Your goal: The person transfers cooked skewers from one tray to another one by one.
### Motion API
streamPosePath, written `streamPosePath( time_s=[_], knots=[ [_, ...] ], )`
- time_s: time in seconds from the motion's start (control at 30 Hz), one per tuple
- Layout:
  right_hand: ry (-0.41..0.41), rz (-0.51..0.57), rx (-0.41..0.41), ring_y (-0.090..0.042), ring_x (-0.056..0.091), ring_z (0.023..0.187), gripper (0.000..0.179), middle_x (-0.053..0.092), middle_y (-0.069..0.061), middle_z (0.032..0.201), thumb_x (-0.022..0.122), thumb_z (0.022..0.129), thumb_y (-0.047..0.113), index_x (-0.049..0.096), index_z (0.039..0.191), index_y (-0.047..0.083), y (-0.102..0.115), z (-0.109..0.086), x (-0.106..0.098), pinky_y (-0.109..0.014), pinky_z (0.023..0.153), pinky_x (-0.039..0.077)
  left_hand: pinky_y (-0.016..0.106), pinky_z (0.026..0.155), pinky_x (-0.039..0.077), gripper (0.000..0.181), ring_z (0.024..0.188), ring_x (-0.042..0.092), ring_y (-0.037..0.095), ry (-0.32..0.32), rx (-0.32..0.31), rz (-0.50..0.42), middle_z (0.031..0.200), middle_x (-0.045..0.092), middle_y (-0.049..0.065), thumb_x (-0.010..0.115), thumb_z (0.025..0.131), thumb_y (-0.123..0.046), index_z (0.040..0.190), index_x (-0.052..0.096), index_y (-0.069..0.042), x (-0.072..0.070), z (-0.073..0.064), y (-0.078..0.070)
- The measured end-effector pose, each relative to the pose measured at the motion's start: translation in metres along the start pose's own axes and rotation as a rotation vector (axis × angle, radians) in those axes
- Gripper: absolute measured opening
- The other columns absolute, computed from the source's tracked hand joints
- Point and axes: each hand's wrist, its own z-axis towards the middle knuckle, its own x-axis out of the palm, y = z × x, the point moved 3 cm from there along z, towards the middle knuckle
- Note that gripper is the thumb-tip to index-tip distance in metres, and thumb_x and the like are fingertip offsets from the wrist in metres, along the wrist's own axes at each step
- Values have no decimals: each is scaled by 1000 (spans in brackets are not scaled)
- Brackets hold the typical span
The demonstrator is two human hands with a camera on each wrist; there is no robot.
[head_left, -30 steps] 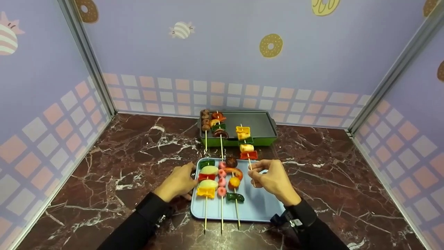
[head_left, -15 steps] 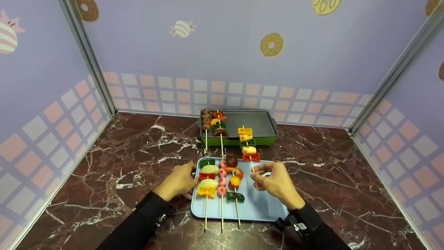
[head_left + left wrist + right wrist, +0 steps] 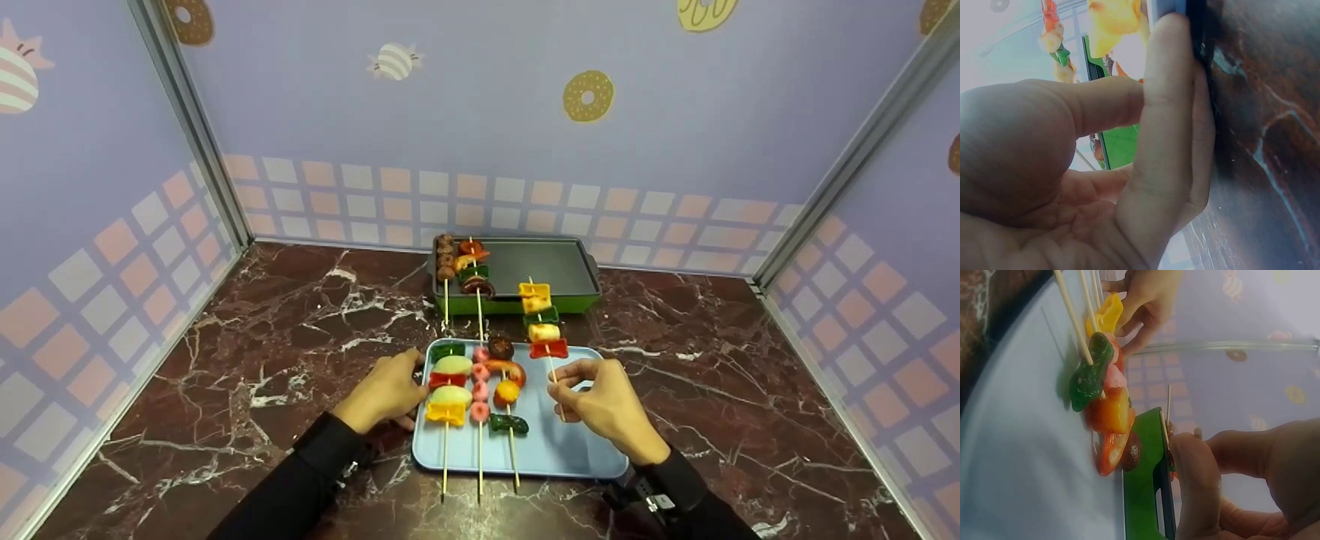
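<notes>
My right hand [image 3: 609, 405] pinches the stick of a skewer [image 3: 548, 349] threaded with yellow, green, pale and red pieces. Its food end points away, tip overlapping the front of a green-sided grill pan [image 3: 576, 303]; the stick's lower part is over the right half of a light blue tray [image 3: 577, 456]. My left hand [image 3: 384, 394] grips the tray's left edge, thumb at the rim [image 3: 1163, 8] in the left wrist view. On the tray lie a vegetable skewer [image 3: 448, 396], a pink-ball skewer [image 3: 480, 391] and a mixed skewer [image 3: 508, 393] with a dark green piece [image 3: 1089, 379] nearest me.
Inside the grill pan's left side lie a brown meatball skewer [image 3: 445, 259] and a mixed skewer [image 3: 474, 271], their sticks reaching over the front toward the tray. A dark marbled tabletop [image 3: 300, 330] carries everything. Patterned walls [image 3: 480, 112] close off the back and both sides.
My right hand has drawn back toward me and to the right, bringing the skewer away from the pan and farther over the tray. The left hand stays at the tray edge.
</notes>
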Motion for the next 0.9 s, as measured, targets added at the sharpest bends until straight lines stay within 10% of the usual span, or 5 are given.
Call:
streamPosePath(
  time_s=[0.9],
  knots=[
    [81,-53,33,-29,74,66,20,70,-16,89,80,89,6,73,103,-5,-7,-27,-1,-39,59,69,38,45,65,53,53,70,28,9,-2,-23,87,62,18,68,94,0,143,49,1,1,0,1]
  ],
)
